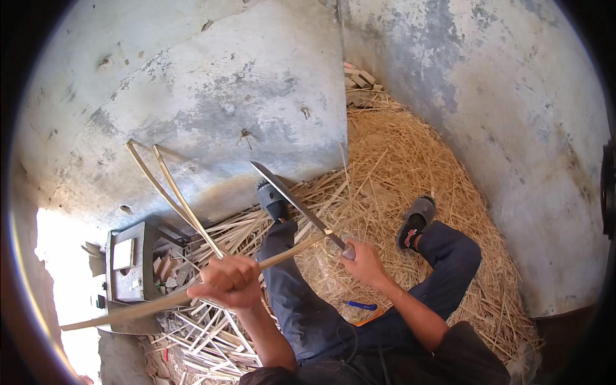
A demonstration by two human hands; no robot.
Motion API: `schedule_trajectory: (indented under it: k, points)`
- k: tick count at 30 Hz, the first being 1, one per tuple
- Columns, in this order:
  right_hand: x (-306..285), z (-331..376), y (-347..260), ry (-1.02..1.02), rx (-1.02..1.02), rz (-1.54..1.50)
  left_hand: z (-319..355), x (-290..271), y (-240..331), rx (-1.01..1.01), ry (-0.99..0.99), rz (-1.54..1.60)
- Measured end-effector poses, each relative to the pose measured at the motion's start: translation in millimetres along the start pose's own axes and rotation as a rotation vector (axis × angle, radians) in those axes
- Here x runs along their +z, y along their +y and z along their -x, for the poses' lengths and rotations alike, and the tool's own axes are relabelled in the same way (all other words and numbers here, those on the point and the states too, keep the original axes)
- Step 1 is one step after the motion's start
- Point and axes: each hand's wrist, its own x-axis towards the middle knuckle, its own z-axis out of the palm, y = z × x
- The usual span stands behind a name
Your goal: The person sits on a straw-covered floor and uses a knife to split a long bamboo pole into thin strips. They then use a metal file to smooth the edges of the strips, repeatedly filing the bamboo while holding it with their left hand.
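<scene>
My left hand (228, 282) is closed round a long bamboo strip (292, 251), which slants from the lower left up toward the middle. My right hand (364, 263) grips the handle of a long dark-bladed knife (292, 199), its tip pointing up and left. Near the handle, the blade crosses the strip and touches it at its right end, where a pale cut spot shows. Two thin bent strips (176, 186) rise behind my left hand against the wall; whether that hand also holds them is hidden.
Straw-like shavings (410, 154) cover the floor, with split strips (212, 340) heaped at the left. A grey box (131, 289) holding rubble stands by the worn wall (212, 77). A blue pen-like tool (360, 305) lies between my legs. Broken bricks (360, 78) sit at the back.
</scene>
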Motion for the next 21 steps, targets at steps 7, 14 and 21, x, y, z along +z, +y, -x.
schedule_trajectory:
  k: [7, 14, 21]
  points:
    - [-19.9, -11.6, -10.7, 0.077, -0.08, 0.022, -9.3, 29.4, 24.9, 0.144, -0.038, 0.156]
    - [-28.1, -9.2, -48.8, -0.074, -0.038, -0.279, -12.3, 28.3, 35.2, 0.197, -0.147, 0.191]
    - [-13.9, -2.9, -59.1, -0.042, -0.135, -0.289, -14.8, 28.6, 19.6, 0.178, -0.151, 0.152]
